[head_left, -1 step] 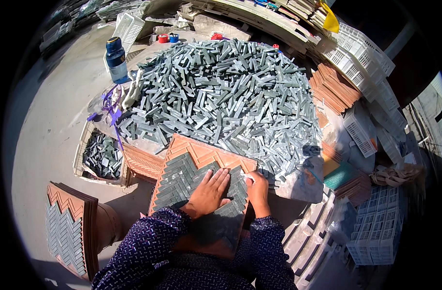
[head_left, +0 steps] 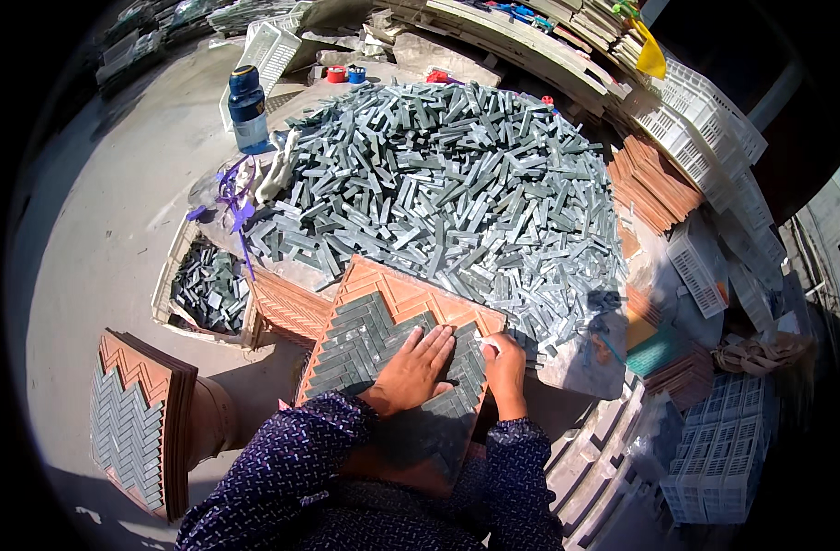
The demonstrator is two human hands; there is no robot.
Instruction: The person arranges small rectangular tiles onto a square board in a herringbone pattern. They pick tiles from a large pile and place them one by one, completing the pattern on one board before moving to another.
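Pressing left hand [head_left: 413,367] flat, right hand [head_left: 505,363] at tray edge [head_left: 397,285]

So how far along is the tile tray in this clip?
The lower part of the orange tray is filled with grey strips in a zigzag. The left hand presses them flat while the right hand works its right edge. The top rows are bare; a big pile of strips remains.

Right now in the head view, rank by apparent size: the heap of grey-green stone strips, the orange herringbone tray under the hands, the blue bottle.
1. Heap of grey-green stone strips, by far the largest.
2. Orange herringbone tray under the hands; it lies nearer the camera, which enlarges it.
3. Blue bottle, smallest, though farthest away.
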